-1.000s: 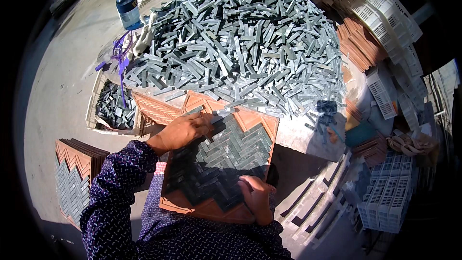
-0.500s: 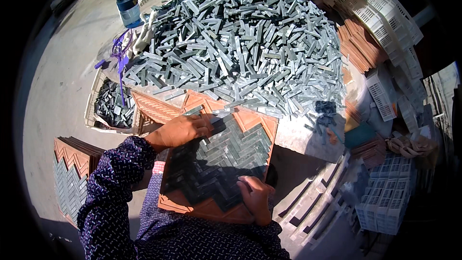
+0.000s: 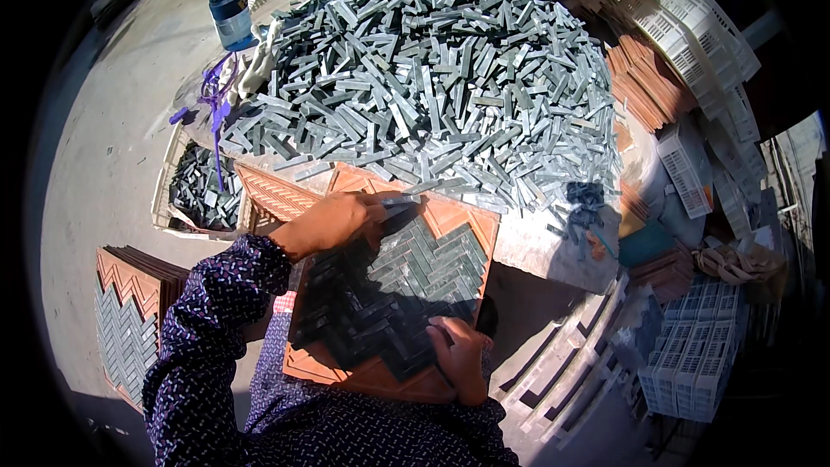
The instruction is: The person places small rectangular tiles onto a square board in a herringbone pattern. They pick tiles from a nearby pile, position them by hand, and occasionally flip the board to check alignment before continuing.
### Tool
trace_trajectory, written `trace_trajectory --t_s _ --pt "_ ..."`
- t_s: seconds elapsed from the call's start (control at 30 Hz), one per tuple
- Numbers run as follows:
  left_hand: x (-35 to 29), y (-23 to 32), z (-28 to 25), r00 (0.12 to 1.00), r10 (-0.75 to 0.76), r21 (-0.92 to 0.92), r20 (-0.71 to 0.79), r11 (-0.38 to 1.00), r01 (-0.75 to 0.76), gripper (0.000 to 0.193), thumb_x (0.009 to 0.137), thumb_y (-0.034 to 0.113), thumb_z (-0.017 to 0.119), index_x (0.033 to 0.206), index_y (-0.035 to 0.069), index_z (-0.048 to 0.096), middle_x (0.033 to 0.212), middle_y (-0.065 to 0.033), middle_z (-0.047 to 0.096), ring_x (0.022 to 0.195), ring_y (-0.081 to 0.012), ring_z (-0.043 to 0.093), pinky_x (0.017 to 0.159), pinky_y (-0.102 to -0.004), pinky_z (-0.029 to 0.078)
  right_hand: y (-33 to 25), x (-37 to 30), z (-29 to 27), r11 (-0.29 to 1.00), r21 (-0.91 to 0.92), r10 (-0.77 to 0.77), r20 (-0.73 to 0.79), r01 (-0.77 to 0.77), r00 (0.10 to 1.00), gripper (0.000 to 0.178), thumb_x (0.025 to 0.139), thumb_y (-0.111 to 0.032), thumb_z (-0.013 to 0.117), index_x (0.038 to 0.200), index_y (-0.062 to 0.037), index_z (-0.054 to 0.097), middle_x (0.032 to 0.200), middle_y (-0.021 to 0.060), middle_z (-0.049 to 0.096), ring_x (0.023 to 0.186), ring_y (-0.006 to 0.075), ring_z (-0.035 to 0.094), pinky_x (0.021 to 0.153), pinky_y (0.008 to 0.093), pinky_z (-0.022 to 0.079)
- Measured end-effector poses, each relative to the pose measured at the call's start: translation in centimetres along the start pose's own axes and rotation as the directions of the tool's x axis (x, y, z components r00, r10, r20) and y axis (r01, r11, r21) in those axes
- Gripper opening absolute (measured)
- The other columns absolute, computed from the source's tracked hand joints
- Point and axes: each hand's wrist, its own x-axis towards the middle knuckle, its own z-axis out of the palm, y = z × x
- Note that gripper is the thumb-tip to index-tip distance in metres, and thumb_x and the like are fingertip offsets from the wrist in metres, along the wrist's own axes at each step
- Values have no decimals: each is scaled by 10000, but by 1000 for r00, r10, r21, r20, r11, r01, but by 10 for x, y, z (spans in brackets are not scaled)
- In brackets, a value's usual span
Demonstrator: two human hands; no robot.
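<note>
A terracotta-coloured tray [image 3: 451,211] with zigzag edges lies tilted in front of me, its far end against the work table. Dark grey-green stone strips [image 3: 424,259] fill it in a herringbone pattern. My left hand [image 3: 333,223] is at the tray's far left part, fingers pinched at the end of a loose grey stone strip [image 3: 398,201]; the fingertips are partly hidden. At the near right edge my right hand [image 3: 460,359] grips the tray, thumb on top of the strips and the other fingers mostly hidden.
A large heap of loose stone strips [image 3: 432,78] covers the table. To the left are a crate of dark pieces [image 3: 207,186], a bottle [image 3: 230,13] and a stack of filled trays [image 3: 130,311]. Terracotta trays [image 3: 648,82], white crates [image 3: 692,350] and a pallet [image 3: 562,363] stand right.
My left hand has shifted slightly right and away from me, to the loose strip at the tray's far edge. My right hand and the tray have stayed in place.
</note>
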Motion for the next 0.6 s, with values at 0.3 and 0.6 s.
trace_trajectory --t_s 0.3,0.6 --pt "40 -9 30 953 -173 -73 -250 984 160 255 791 209 612 981 46 566 895 -161 610 881 -345 582 773 -409 467 2 0 0 1000 -14 -26 -25 25 999 135 805 -87 639 897 11 622 861 162 642 795 309 633 695 348 495" --pt "-5 -13 -4 990 111 -31 -85 993 -114 157 808 123 552 934 67 625 932 -89 619 948 -293 543 823 -368 451 8 0 2 1000 8 -26 -26 26 999 136 802 -84 642 896 14 626 859 161 644 791 307 634 697 348 494"
